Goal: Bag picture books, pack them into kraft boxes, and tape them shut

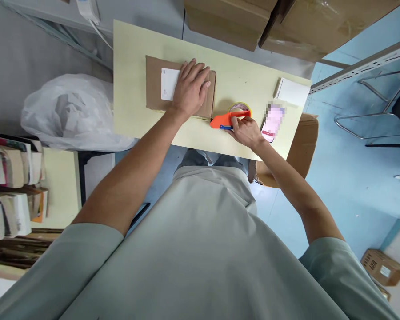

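A flat brown cardboard box [153,84] lies on the pale yellow table [130,80], with a white label [167,84] on its top. My left hand [190,89] rests flat on the box's right part, fingers stretched out, and covers part of the label. My right hand [246,131] is closed round the handle of an orange tape dispenser [222,120] with a blue part beneath. A roll of tape [240,107] sits in the dispenser. The dispenser's front end is at the box's near right corner; whether it touches is hard to tell.
On the table's right lie a phone [272,122] and a white box [291,91]. A white plastic bag [73,113] bulges at the left, above stacked books [16,164]. Large cartons [230,20] stand behind the table. An open carton [303,146] is below its right edge.
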Demonstrator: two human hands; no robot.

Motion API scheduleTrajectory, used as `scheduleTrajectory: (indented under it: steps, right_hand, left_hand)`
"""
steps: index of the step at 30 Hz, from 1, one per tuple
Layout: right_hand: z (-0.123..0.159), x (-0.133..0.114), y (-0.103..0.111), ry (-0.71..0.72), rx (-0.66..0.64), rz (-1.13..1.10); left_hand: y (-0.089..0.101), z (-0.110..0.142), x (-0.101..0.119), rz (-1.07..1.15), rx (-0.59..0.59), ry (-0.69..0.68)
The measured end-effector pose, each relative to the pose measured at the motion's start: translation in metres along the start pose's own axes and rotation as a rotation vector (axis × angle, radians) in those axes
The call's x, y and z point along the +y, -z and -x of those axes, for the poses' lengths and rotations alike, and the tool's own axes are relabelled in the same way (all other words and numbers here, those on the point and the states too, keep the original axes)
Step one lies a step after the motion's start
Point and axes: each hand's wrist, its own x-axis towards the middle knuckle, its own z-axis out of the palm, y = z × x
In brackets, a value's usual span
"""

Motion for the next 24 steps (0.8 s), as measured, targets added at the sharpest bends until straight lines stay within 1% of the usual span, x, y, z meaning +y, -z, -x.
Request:
scheduleTrajectory:
  steps: [5, 9, 13, 17, 20, 22, 24]
  right_hand:
    - [-0.009, 0.003, 0.011, 0.072, -0.071, 0.08]
    - [-0.015, 0.006, 0.017, 0.076, -0.113, 0.059]
    - [-0.025, 0.009, 0.017, 0.163, -0.15, 0.041]
    - [-0.034, 0.01, 0.016, 0.211, -0.166, 0.057]
    - [-0.04, 0.01, 0.021, 0.326, -0.197, 0.19]
    - [-0.044, 0.009, 0.027, 0.423, -0.229, 0.342]
    - [-0.048, 0.008, 0.033, 0.488, -0.265, 0.478]
  left_hand:
    - [0.0, 0.001, 0.001, -0.053, -0.027, -0.025]
    - [0.003, 0.005, 0.006, -0.025, -0.065, -0.047]
    - [0.003, 0.01, 0.008, -0.022, -0.095, -0.063]
    - [0.002, 0.013, 0.005, -0.018, -0.11, -0.064]
    - [0.002, 0.014, 0.004, -0.029, -0.125, -0.071]
    - [0.002, 0.015, 0.003, -0.034, -0.13, -0.07]
    - [0.003, 0.016, 0.003, -0.052, -0.133, -0.074]
